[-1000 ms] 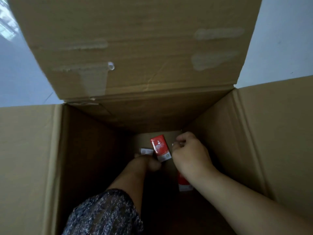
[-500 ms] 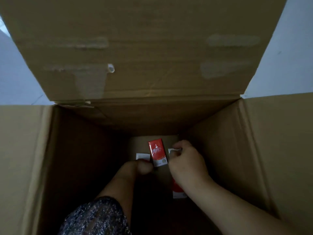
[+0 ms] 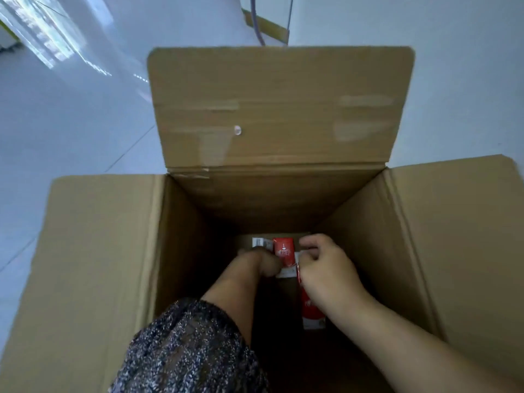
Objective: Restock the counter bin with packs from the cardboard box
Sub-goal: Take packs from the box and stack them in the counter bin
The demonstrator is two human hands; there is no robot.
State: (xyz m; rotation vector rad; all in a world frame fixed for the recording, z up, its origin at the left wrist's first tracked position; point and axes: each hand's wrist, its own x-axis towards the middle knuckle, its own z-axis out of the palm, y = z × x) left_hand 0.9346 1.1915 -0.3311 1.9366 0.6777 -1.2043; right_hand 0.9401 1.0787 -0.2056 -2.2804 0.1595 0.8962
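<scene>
I look down into a deep open cardboard box [image 3: 119, 251]. Both arms reach to its dark bottom. My left hand [image 3: 262, 262] grips a pack whose white end [image 3: 259, 241] sticks out past the fingers. A red and white pack [image 3: 285, 251] lies between my hands. My right hand [image 3: 326, 268] curls its fingers round a thin white-edged pack [image 3: 298, 258] beside the red one. Another red pack [image 3: 310, 310] lies on the box floor under my right wrist. The counter bin is not in view.
The box's back flap [image 3: 278, 109] stands up with tape marks on it; side flaps spread left and right [image 3: 467, 236]. Pale tiled floor [image 3: 71, 123] surrounds the box. A cable and a strip of cardboard [image 3: 266, 26] lie beyond the back flap.
The view has pulled back and up, so the whole box and floor now show. Both hands have stayed at the bottom, closing in on the packs around the red one.
</scene>
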